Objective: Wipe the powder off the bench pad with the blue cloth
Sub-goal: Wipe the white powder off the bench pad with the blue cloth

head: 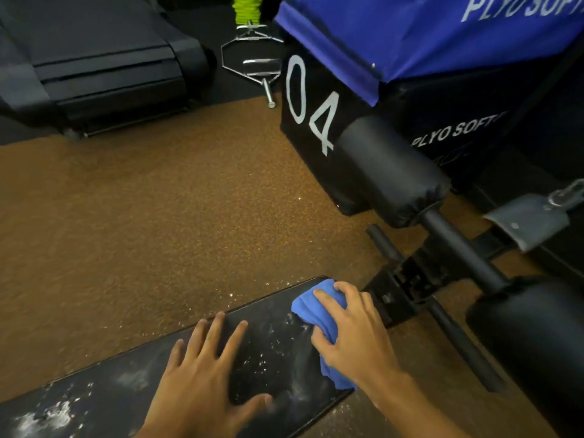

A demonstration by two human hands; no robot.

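Observation:
The black bench pad (268, 314) runs from the lower left to the middle of the head view. White powder (44, 415) lies in patches on its near left part, with finer specks across its middle. A bunched blue cloth (311, 306) sits at the pad's far right end. My right hand (350, 330) grips the cloth, fingers and thumb curled round it, and presses it onto the pad. My left hand (208, 371) rests flat on the pad to the left of the cloth, fingers spread and straight.
The bench's black frame (407, 286) and two padded leg rollers (395, 172) stand just right of the pad. A black and blue plyo box (363, 74) marked 04 sits behind them. A treadmill (94, 64) is at the far left, a metal bar (252, 64) beyond the brown floor (158, 216).

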